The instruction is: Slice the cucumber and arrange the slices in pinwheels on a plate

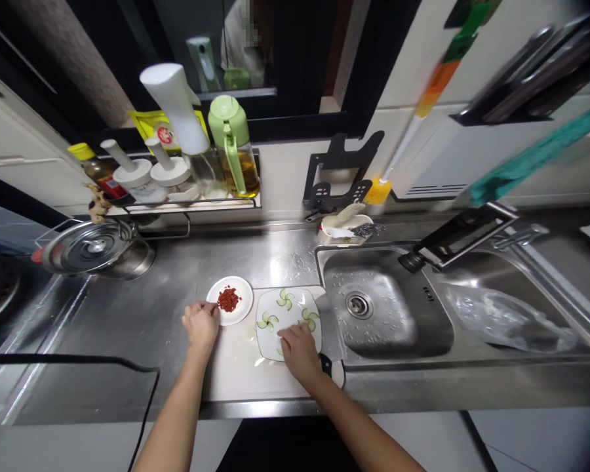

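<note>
My left hand (201, 322) is at the left rim of a small round white plate (246, 313), its fingers curled together. Chopped red bits (229, 299) lie heaped on that plate; whether any are between my fingertips is too small to tell. Over a squarish white plate (295, 316) hangs my right hand (299, 351), thumb and fingers drawn together. Thin green-edged slices (285, 299) are fanned into pinwheels on this plate, and my hand covers part of one. A tiny red speck sits on the left pinwheel. Under the plates lies a white cutting board (236, 380).
A wide-bladed knife (332, 324) lies beside the squarish plate. To the right is the sink (383, 314), with a clear plastic bag (511, 321) in its second basin. Seasoning jars and an oil bottle (236, 151) stand on a rack behind; a lidded pot (98, 249) is left.
</note>
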Tool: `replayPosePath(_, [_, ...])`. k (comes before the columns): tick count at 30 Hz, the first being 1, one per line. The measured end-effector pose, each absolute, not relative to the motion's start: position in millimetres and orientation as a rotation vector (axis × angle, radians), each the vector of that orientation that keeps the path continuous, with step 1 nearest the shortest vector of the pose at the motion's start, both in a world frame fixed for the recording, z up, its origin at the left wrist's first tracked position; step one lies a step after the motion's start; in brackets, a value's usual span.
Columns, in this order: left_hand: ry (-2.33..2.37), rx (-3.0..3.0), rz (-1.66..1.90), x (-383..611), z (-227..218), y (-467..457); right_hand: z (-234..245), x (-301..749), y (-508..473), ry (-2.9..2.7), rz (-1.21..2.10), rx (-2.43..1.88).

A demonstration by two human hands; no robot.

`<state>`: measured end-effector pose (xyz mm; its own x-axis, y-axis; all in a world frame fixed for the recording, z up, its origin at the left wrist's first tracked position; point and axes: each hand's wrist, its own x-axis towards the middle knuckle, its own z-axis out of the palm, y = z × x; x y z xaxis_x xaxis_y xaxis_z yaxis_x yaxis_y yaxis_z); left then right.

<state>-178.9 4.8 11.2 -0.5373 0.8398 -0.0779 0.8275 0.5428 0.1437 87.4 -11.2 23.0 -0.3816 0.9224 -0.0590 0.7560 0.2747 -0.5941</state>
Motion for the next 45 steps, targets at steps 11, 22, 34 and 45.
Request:
replayPosePath(11, [2.587, 1.434, 0.330, -183.7, 9.0, -3.0, 27.8, 87.2, -9.7, -2.303, 0.790, -1.574])
replayPosePath(22, [2.374, 1.458, 0.814, -133.3, 20.3, 3.5, 23.8, 96.3, 4.4, -2.254, 0.744, -1.621])
replayPosePath(34, [2.107, 1.568, 0.777, -32.1, 9.1, 51.8, 22.3, 97.3, 39.5, -2.204, 0.604, -1.703])
replayPosePath(45, [2.117, 1.580, 0.695, -24.2, 5.4, 54.5, 19.1, 93.6, 45.6, -2.212, 0.582, -1.718])
